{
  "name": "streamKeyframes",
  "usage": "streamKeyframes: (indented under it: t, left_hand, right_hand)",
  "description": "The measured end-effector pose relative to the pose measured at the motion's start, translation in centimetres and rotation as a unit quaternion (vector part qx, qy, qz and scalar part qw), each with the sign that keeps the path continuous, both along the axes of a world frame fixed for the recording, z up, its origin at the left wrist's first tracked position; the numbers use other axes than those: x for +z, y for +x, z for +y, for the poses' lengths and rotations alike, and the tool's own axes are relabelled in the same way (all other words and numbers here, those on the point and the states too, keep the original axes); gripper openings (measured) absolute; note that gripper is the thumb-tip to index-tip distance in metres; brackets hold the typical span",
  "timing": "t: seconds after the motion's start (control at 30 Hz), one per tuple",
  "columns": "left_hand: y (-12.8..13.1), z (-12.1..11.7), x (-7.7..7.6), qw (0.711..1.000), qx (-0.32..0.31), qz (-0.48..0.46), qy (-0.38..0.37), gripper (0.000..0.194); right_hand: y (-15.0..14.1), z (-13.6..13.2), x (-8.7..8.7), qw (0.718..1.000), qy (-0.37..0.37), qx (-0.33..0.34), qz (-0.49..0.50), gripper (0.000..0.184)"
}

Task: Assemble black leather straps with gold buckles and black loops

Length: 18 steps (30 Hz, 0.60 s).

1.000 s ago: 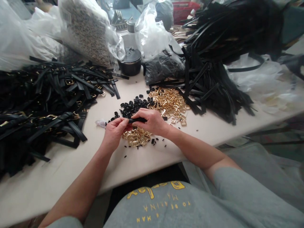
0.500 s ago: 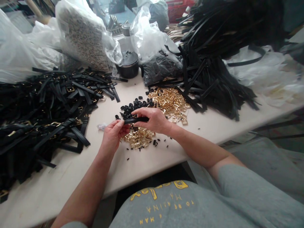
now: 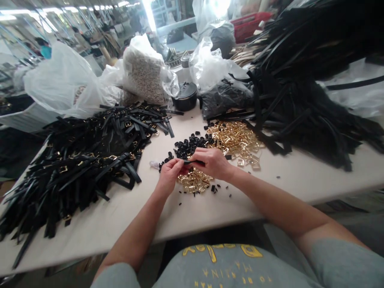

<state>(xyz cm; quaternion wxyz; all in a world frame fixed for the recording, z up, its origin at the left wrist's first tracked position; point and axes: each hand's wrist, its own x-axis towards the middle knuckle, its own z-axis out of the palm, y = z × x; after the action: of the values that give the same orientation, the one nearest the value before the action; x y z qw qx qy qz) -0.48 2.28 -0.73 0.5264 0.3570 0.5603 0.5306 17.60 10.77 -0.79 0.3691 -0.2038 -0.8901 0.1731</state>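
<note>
My left hand (image 3: 169, 174) and my right hand (image 3: 210, 163) meet over the white table (image 3: 288, 176), both pinched on a short black strap (image 3: 194, 162) held level between them. Just under the hands lies a small heap of gold buckles (image 3: 193, 183). A larger heap of gold buckles (image 3: 237, 138) sits beyond my right hand. A cluster of small black loops (image 3: 187, 146) lies behind the hands.
A wide pile of black straps with gold buckles (image 3: 81, 164) covers the table's left. A bigger heap of plain black straps (image 3: 303, 80) fills the right. Clear plastic bags (image 3: 144, 72), a black pot (image 3: 186, 96) and a red basket (image 3: 249, 22) stand at the back.
The head camera has tilted up and swung left, so more of the room and left table shows. My hands stay together on the strap, with the fingers shifted slightly.
</note>
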Motion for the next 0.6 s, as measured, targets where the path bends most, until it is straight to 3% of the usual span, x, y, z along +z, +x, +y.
streamKeyframes:
  t: [0.2,0.33,0.4,0.5,0.6]
  left_hand:
    - [-1.6,-0.9,1.0,0.989,-0.091,0.111,0.030,0.037]
    - [-2.3,-1.2,1.7,0.965,-0.117,0.234,0.025,0.033]
    - [-2.7,-1.1,1.8,0.921,-0.099,0.374,0.045,0.026]
    - [-3.5,-0.9,1.7,0.823,-0.097,0.554,0.079,0.017]
    - [-4.6,-1.4,1.7,0.787,-0.112,0.602,0.069,0.016]
  right_hand:
    - [1.0,2.5,0.1,0.993,-0.016,-0.112,-0.036,0.016]
    - [1.6,3.5,0.1,0.988,-0.016,-0.139,-0.064,0.014]
    - [1.7,3.6,0.1,0.987,-0.016,-0.145,-0.074,0.015]
    - [1.8,3.7,0.2,0.984,-0.019,-0.152,-0.089,0.015]
    - [1.9,3.8,0.4,0.982,-0.017,-0.156,-0.106,0.015]
